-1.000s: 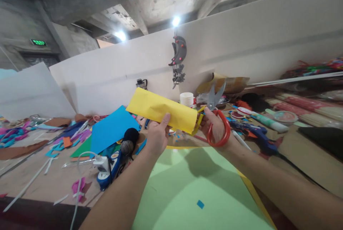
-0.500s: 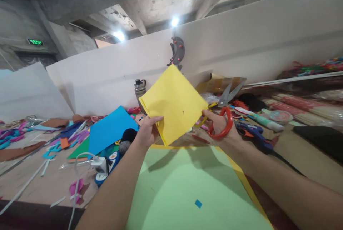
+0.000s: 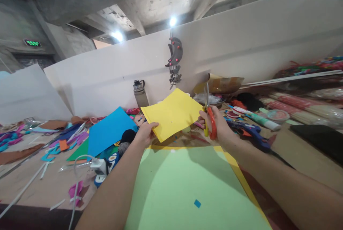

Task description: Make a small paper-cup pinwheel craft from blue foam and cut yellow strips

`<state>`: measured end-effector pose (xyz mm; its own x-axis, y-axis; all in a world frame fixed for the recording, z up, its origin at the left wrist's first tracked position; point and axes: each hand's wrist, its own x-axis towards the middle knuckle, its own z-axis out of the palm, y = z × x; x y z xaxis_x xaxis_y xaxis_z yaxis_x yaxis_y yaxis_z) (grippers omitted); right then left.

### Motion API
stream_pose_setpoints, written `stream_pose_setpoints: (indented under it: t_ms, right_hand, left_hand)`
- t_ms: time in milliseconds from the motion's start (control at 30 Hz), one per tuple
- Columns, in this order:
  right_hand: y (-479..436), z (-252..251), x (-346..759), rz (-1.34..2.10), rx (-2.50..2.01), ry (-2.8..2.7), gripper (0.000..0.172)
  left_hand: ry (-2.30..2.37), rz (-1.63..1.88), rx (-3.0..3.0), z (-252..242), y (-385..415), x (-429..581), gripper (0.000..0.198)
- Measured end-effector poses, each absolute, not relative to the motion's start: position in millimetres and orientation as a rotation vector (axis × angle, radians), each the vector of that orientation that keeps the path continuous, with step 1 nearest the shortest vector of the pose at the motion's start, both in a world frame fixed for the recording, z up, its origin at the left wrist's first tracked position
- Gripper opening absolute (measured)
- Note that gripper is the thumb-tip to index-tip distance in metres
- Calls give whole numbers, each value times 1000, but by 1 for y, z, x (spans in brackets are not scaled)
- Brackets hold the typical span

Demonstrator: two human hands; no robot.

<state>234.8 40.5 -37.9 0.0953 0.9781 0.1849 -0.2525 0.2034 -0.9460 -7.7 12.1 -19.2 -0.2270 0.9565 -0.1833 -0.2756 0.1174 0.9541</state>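
Observation:
A yellow sheet (image 3: 174, 112), perhaps craft foam or card, is held up above the work surface, tilted away from me. My left hand (image 3: 146, 133) pinches its lower left edge, thumb on top. At the sheet's right corner is my right hand (image 3: 214, 121), its fingertips touching or very near the edge. That hand is closed around scissors (image 3: 212, 124) with a red and a yellow handle, the blades pointing up. Below lies a pale green sheet (image 3: 182, 180) on a larger yellow one, with a small blue piece (image 3: 197, 203) on it.
Left of my arm are a blue sheet (image 3: 108, 130), a white charger plug (image 3: 99, 165) with its cable, and coloured scraps. A bottle (image 3: 140, 94) stands at the back, near a hanging moon ornament (image 3: 175, 53). To the right lies a blue glue gun (image 3: 248, 131).
The yellow sheet has come down and tipped flatter. The scissors have turned in my right hand from slanting right with spread blades to upright, seen nearly edge-on.

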Motion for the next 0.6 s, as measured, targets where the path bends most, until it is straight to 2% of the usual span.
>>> stream_pose_setpoints:
  t_ms: [233,467,600]
  right_hand:
    - [-1,-14,224,1340,-946,-1232,33]
    - [-10,-17,221,1465,-912,-1401,29]
    - [-8,-20,222,1427,-920,-1514,28]
  left_hand:
    - [1129,1372,632,-22,13,-3,20]
    - [949,1259,521,-17,10,-7,30]
    - [920,1191,493,-9,5,-6,35]
